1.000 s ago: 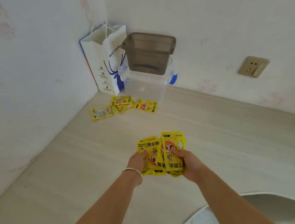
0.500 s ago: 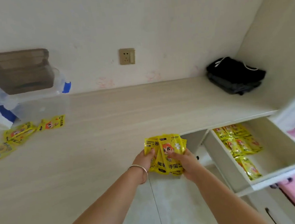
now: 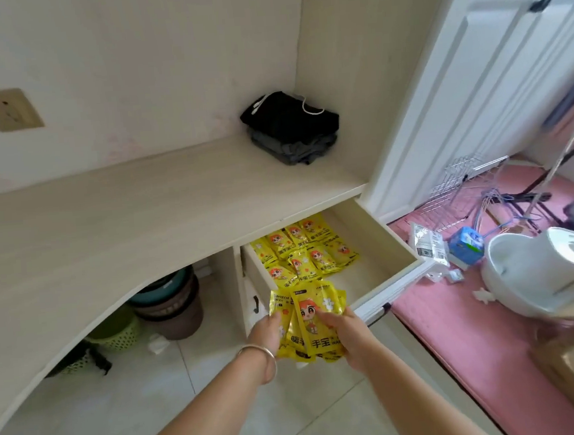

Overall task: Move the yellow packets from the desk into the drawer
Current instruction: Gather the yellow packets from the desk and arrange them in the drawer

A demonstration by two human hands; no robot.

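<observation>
- Fingers [image 3: 324,320] of the right hand [image 3: 352,341] are curled over the face of a fanned stack of yellow packets [image 3: 309,322], and the stack is gripped from its right side.
- Fingers of the left hand [image 3: 265,334] are closed on the stack's left edge, so the held packets are pinched between both hands; a metal bangle [image 3: 260,353] is worn on the left wrist.
- The held stack is carried in the air just in front of the open drawer [image 3: 380,241], level with its front left corner and above the tiled floor [image 3: 157,416].
- More yellow packets [image 3: 304,253] are laid flat inside the drawer, overlapping in rows across its back and left part; the front right part of the drawer bottom is left bare.
- The drawer is pulled out from under the right end of the bench [image 3: 124,223].
- A pile of folded dark clothes [image 3: 290,127] is set in the far right corner of the bench.
- A wall socket [image 3: 9,109] is seen on the wall at the left.
- Stacked baskets and bins [image 3: 168,302] are stored under the bench.
- A pink mat [image 3: 459,324] is spread to the right of the drawer.
</observation>
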